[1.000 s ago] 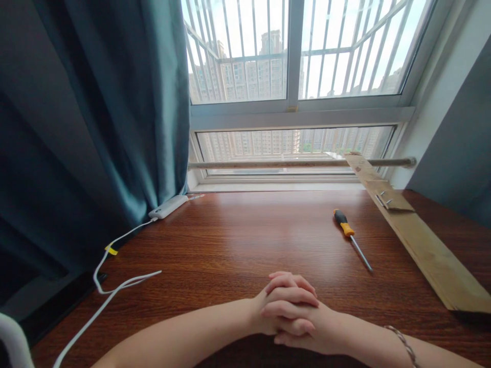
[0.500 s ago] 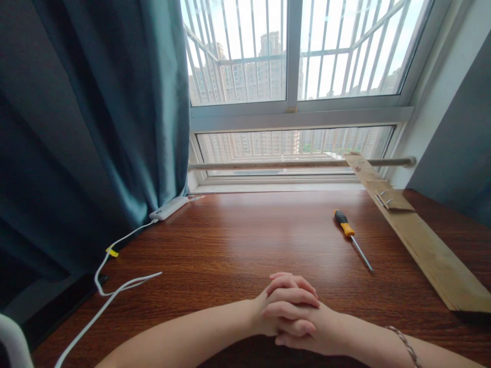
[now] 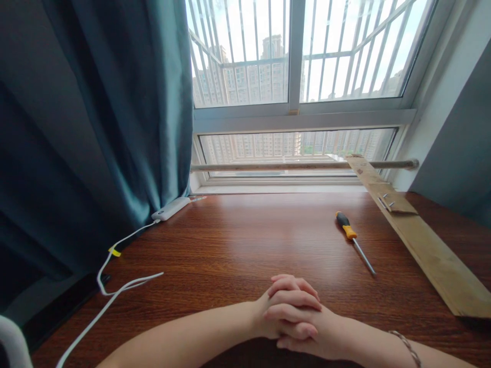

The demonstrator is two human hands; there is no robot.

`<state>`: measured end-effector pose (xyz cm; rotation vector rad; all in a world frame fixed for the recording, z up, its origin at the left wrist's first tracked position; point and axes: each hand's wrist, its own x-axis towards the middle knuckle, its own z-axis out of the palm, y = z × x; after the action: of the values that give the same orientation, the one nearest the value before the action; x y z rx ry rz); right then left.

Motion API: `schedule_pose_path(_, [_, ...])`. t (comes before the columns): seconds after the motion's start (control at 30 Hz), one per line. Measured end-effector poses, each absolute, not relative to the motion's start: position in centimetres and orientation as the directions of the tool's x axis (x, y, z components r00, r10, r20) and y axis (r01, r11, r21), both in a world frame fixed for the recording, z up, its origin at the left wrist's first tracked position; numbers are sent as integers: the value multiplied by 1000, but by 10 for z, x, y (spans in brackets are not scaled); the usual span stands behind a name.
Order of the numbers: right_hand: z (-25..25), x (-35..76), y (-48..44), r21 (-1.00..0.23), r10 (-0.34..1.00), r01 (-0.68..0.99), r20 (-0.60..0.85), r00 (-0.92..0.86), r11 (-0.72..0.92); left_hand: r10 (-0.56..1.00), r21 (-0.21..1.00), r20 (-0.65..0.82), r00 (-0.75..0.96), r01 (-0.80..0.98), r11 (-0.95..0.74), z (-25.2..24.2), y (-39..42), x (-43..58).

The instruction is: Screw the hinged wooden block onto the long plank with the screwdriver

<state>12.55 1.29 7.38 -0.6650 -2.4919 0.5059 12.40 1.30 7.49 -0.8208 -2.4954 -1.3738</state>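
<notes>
My left hand (image 3: 264,313) and my right hand (image 3: 326,329) are clasped at the table's near edge, their fingers interlaced and closed. No object shows between them. A twisted bracelet (image 3: 407,347) circles my right wrist. Beyond the hands, to the right, lies a screwdriver (image 3: 350,233) with a black and yellow handle, its steel shaft slanting toward me. Neither hand touches it. Farther right a long cardboard strip (image 3: 429,250) leans across the table, with a few small metal screws (image 3: 385,199) on a folded piece of it.
A white power strip (image 3: 171,208) sits at the back left beside the blue curtain (image 3: 164,102); its white cable (image 3: 92,327) runs along the left side of the brown wooden table (image 3: 230,240). A horizontal rail (image 3: 268,166) crosses the window, and the cardboard's far end rests near it.
The view has shifted slightly, so everything sits a few pixels lower and to the right. My hands stay clasped, and the screwdriver and cardboard have not moved on the table.
</notes>
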Motion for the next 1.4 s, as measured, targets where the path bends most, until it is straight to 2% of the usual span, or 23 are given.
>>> schedule_pose_path(0.17, [76, 127, 13, -460, 542, 375, 313, -779, 805, 422, 773, 340, -840, 505, 384, 85, 7, 117])
schedule_pose_path(0.3, [76, 127, 14, -455, 544, 390, 277, -792, 800, 504, 757, 320, -802, 536, 373, 82, 5, 114])
schedule_pose_path(0.43, [73, 127, 14, -475, 551, 369, 334, -765, 799, 451, 733, 363, -815, 549, 402, 76, 8, 120])
schedule_pose_path(0.6, [72, 127, 13, -461, 549, 380, 318, -773, 802, 363, 721, 396, -844, 530, 446, 74, 13, 127])
schedule_pose_path(0.87, [69, 126, 15, -441, 521, 338, 407, -750, 831, 380, 738, 361, -852, 509, 442, 77, 13, 128])
schedule_pose_path(1.0, [73, 126, 14, -436, 529, 365, 352, -772, 823, 384, 747, 359, -851, 508, 429, 76, 11, 124])
schedule_pose_path(1.2, [74, 127, 12, -457, 543, 369, 342, -767, 809, 501, 745, 342, -795, 554, 371, 73, 5, 112])
schedule_pose_path(1.4, [73, 128, 13, -444, 542, 382, 322, -777, 811, 438, 737, 347, -830, 530, 420, 73, 9, 116])
